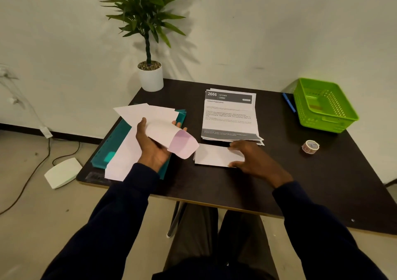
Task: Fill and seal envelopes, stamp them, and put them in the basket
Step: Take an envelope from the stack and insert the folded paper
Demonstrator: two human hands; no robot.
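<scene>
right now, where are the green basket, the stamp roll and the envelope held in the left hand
green basket (326,123), head view, on its front wall
stamp roll (309,149), head view, on its outer side
envelope (163,132), head view, on its curled white body

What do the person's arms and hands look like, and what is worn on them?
Both arms are in long, dark navy sleeves of plain cloth. The left sleeve and the right sleeve end at the wrists. The left hand and the right hand are bare: no gloves, and no ring or watch shows.
</scene>
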